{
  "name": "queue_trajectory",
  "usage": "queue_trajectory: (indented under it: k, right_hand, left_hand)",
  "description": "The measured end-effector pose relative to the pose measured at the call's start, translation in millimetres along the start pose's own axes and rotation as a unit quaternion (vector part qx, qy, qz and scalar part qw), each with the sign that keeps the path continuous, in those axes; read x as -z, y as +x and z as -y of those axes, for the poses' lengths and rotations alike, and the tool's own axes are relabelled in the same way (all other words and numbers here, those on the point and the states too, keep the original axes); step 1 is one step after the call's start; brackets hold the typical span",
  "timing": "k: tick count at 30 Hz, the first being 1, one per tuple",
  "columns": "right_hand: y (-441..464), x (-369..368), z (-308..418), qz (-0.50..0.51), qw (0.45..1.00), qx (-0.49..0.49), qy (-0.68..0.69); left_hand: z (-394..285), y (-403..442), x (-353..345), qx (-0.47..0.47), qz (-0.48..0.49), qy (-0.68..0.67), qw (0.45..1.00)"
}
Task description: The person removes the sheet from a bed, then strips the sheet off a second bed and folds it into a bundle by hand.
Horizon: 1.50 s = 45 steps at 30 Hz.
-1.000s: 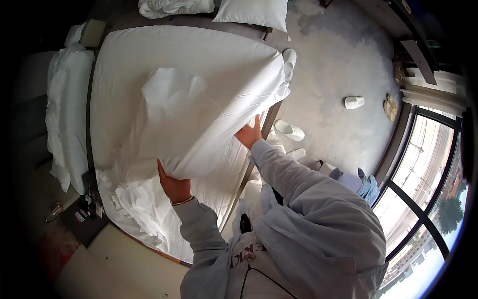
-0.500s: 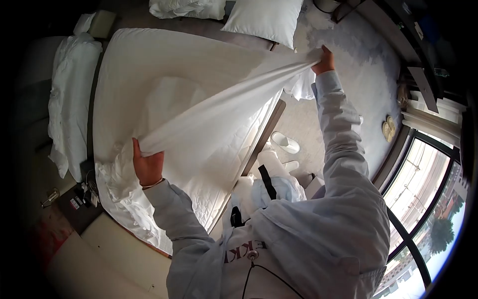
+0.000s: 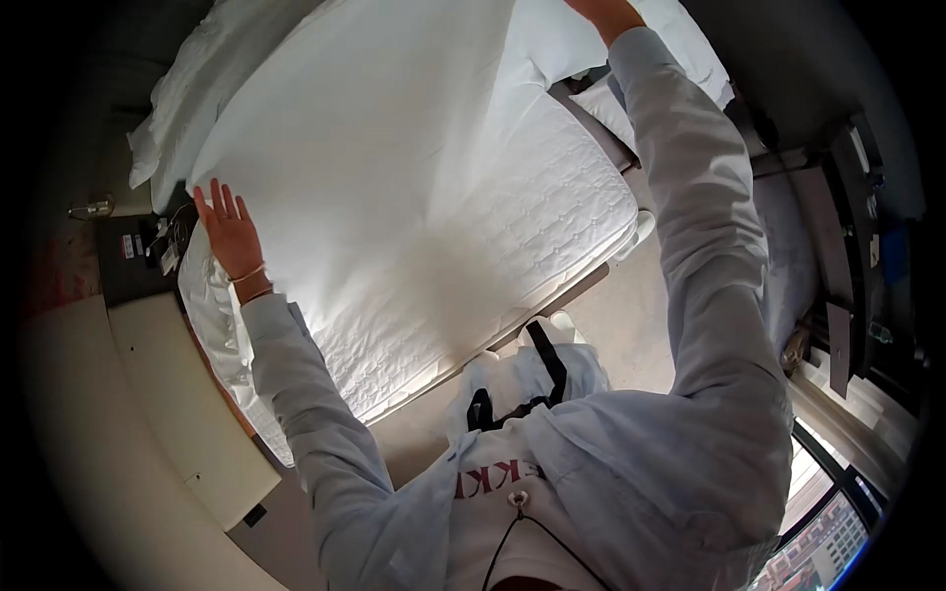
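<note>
A large white sheet billows over the bed, its far part running past the top edge. Under it shows a white quilted mattress, bare along its near right side. My left hand is raised at the sheet's left edge, fingers spread and pointing away, holding nothing. My right hand reaches to the top edge beside the sheet. Its fingers lie outside the picture, so its grip is hidden.
White bedding is heaped beyond the bed at upper left. A white pillow lies at the right behind my sleeve. A dark nightstand with small items and cables stands left. White slippers are on the floor near the bed.
Both arms have stretched farther forward and up. My left hand has let go of the sheet and opened. The sheet has spread outward, away from me, and the view has turned.
</note>
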State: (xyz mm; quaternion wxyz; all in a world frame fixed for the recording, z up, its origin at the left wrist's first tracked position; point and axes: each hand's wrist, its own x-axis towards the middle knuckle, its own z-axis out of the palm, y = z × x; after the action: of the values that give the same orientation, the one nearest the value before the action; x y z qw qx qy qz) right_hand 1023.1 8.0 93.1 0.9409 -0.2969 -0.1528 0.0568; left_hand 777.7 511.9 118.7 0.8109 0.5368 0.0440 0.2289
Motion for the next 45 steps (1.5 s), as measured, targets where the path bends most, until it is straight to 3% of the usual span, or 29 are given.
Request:
queue_trajectory:
  k: [1, 3, 5, 7, 9, 12, 15, 17, 19, 23, 27, 29, 31, 33, 34, 37, 39, 42, 45]
  right_hand:
    - [3, 26, -30, -0.008, 0.999, -0.028, -0.045]
    - [-28, 42, -83, 0.014, 0.982, -0.021, -0.188]
    - [-60, 70, -131, -0.079, 0.962, -0.165, -0.204]
    - [-98, 103, -168, -0.095, 0.934, -0.282, -0.197]
    - [-138, 107, -183, -0.123, 0.892, -0.354, -0.253]
    - [-204, 151, -197, -0.140, 0.882, -0.386, -0.229]
    - [-260, 142, -183, -0.169, 0.846, -0.425, -0.273]
    - [-289, 123, -161, -0.154, 0.853, -0.433, -0.246]
    - [-312, 78, -131, -0.160, 0.863, -0.415, -0.241]
    - [-348, -20, -78, -0.151, 0.927, -0.270, -0.212]
    - [-398, -99, -35, -0.116, 0.937, -0.149, -0.294]
    - [-437, -129, -8, -0.107, 0.951, -0.115, -0.268]
    - [-483, -146, 15, -0.158, 0.930, -0.093, -0.319]
    - [-529, -162, 33, -0.329, 0.893, -0.074, -0.298]
    - [-553, -168, 37, -0.402, 0.876, -0.015, -0.265]
    - [-610, -185, 53, -0.535, 0.787, 0.037, -0.305]
    - [-641, -184, 70, -0.554, 0.778, 0.051, -0.292]
    - [-668, -164, 95, -0.593, 0.760, 0.077, -0.255]
    - [-674, -129, 141, -0.615, 0.734, 0.126, -0.258]
  left_hand:
    - [15, -14, 23, 0.009, 0.042, 0.051, 0.998]
    - [58, -50, 60, 0.085, -0.006, 0.068, 0.994]
    - [101, -90, 94, 0.170, -0.042, 0.091, 0.980]
    - [135, -132, 127, 0.236, -0.072, 0.086, 0.965]
    - [154, -175, 135, 0.285, -0.094, 0.097, 0.949]
    - [176, -238, 141, 0.342, -0.097, 0.080, 0.931]
    - [193, -280, 134, 0.383, -0.121, 0.044, 0.915]
    - [188, -279, 107, 0.416, -0.084, 0.036, 0.905]
    - [167, -257, 70, 0.398, -0.027, 0.036, 0.916]
    - [133, -212, 30, 0.351, 0.067, 0.043, 0.933]
    - [126, -199, -40, 0.387, 0.209, -0.013, 0.898]
    - [134, -214, -69, 0.414, 0.263, -0.047, 0.870]
    - [144, -241, -100, 0.446, 0.310, -0.077, 0.836]
    - [142, -268, -133, 0.471, 0.338, -0.091, 0.810]
    - [137, -282, -150, 0.487, 0.355, -0.088, 0.793]
    - [133, -311, -190, 0.546, 0.381, -0.131, 0.735]
    - [134, -327, -216, 0.558, 0.366, -0.114, 0.736]
    - [152, -338, -246, 0.626, 0.401, -0.105, 0.661]
    - [172, -346, -294, 0.621, 0.406, -0.061, 0.667]
